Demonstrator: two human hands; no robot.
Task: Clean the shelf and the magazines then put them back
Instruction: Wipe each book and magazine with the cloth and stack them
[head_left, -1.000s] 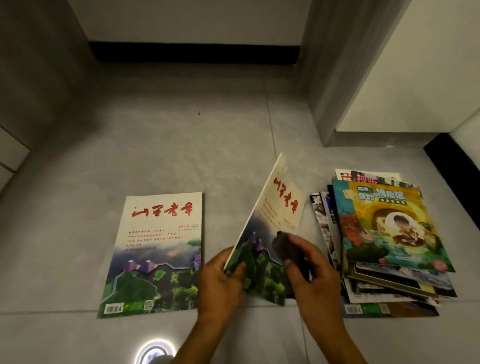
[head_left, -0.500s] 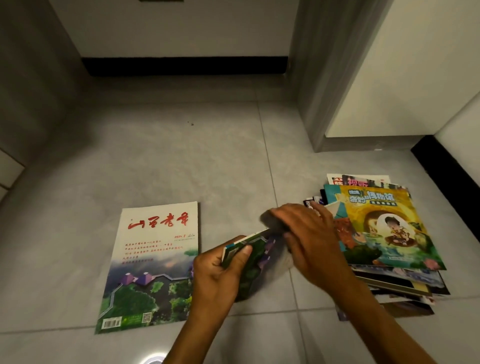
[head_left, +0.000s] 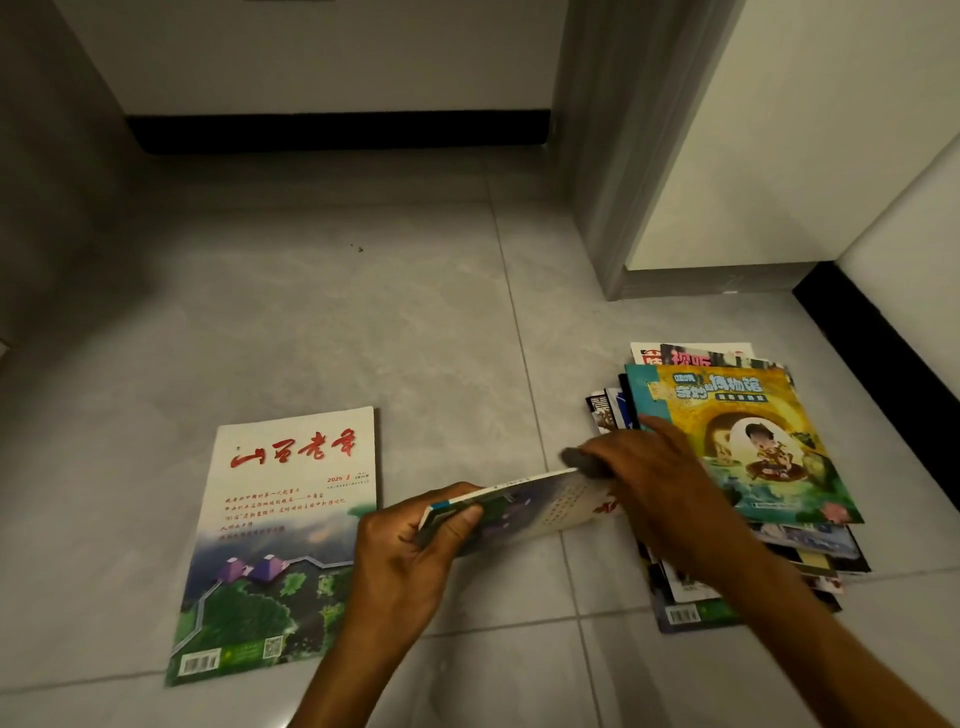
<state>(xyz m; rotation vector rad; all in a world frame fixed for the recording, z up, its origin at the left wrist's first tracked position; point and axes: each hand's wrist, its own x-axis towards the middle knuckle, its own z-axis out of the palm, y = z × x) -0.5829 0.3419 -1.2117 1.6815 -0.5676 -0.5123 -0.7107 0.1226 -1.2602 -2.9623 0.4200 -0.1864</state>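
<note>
The left hand (head_left: 402, 561) grips the near end of a glossy landscape-cover magazine (head_left: 524, 506); the right hand (head_left: 660, 488) presses a dark grey cloth (head_left: 582, 460) on its far end.

Left hand (head_left: 410, 551) thumb-over pinch, right hand (head_left: 660, 483) fingers curled, gripping.

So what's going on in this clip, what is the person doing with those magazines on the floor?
A person is wiping magazines one at a time on a tiled floor. The left hand grips a magazine by its near edge, tilted off the floor, while the right hand runs a dark cloth across its far end. A matching magazine lies flat to the left, and a stack of magazines sits on the right.
</note>
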